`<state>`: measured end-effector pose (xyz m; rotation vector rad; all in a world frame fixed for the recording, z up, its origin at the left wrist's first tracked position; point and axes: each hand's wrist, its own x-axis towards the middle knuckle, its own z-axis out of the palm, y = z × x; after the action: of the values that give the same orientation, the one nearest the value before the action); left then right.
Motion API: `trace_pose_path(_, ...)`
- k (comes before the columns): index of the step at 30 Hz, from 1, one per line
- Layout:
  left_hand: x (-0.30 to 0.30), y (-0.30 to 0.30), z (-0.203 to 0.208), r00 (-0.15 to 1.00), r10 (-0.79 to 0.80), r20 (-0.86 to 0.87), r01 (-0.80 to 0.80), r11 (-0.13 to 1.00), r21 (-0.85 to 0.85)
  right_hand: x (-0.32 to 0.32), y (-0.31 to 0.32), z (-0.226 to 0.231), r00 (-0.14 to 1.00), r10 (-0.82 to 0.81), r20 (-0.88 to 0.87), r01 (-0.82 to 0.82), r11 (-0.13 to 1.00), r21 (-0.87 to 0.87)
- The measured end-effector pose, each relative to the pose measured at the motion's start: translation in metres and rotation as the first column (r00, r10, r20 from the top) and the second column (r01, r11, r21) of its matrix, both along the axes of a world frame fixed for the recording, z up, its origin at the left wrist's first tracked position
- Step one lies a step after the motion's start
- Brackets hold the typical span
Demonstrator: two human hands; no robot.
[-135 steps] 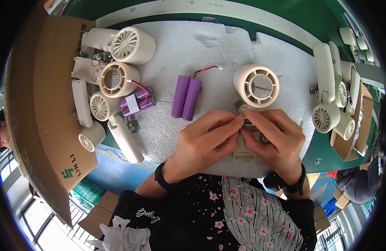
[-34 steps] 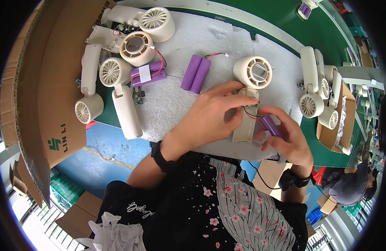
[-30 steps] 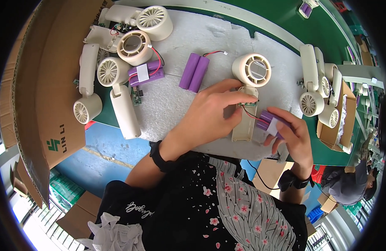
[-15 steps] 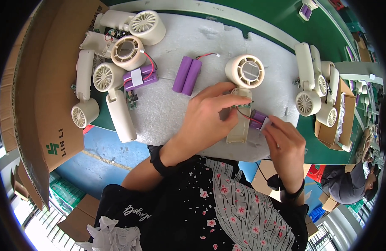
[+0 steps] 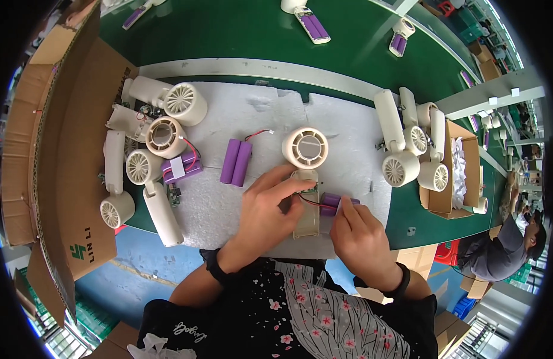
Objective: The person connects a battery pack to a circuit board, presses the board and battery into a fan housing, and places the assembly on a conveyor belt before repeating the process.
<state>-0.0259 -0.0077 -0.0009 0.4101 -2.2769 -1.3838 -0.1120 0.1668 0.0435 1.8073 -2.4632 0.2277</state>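
A cream handheld fan [image 5: 305, 148] lies on the white foam sheet, its open handle shell [image 5: 307, 224] toward me. My left hand [image 5: 267, 200] grips that handle at its upper end, with index finger and thumb around a small green circuit board [image 5: 309, 189]. Red and black wires run from the board to a purple battery pack [image 5: 330, 201] just right of the handle. My right hand [image 5: 363, 242] is closed on this pack, fingertips on its right part. Another purple battery pack [image 5: 235, 163] with a wire and white plug lies to the left of the fan.
Several cream fans [image 5: 162, 137] crowd the foam's left side, with a taped battery pack [image 5: 183, 167] among them. More fans [image 5: 402, 167] lie right, beside a small carton [image 5: 447, 200]. A large carton [image 5: 79, 179] walls the left. Fans with batteries [image 5: 312, 27] lie on the green table beyond.
The view has shifted, showing more of the far table. My right hand has turned, its fingers now further over the battery pack, which lies flatter beside the handle. My left hand keeps its grip.
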Motion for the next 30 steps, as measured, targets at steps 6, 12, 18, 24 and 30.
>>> trace_pose_path(6,0.0,-0.003,-0.004,1.0,0.001,-0.019,0.0,1.0,0.019,-0.004,0.0,-0.001,0.999,-0.041,0.015,0.041,0.999,-0.023)
trace_pose_path(12,-0.001,-0.003,-0.004,0.999,-0.024,-0.03,0.024,1.0,0.018,-0.011,0.008,-0.004,0.99,-0.018,0.141,0.037,0.99,-0.133)
trace_pose_path(18,0.0,-0.004,-0.002,0.999,-0.038,0.002,0.038,0.998,0.058,-0.012,0.01,-0.004,0.991,-0.005,0.132,0.024,0.989,-0.145)
trace_pose_path(24,0.001,-0.006,-0.001,0.999,-0.051,0.007,0.05,0.997,0.065,-0.008,0.01,-0.002,0.999,0.007,0.05,-0.005,0.999,-0.05)
trace_pose_path(30,0.002,-0.01,0.0,0.995,-0.096,0.027,0.093,0.99,0.105,0.0,0.006,-0.003,0.999,-0.026,-0.025,0.025,0.999,-0.034)
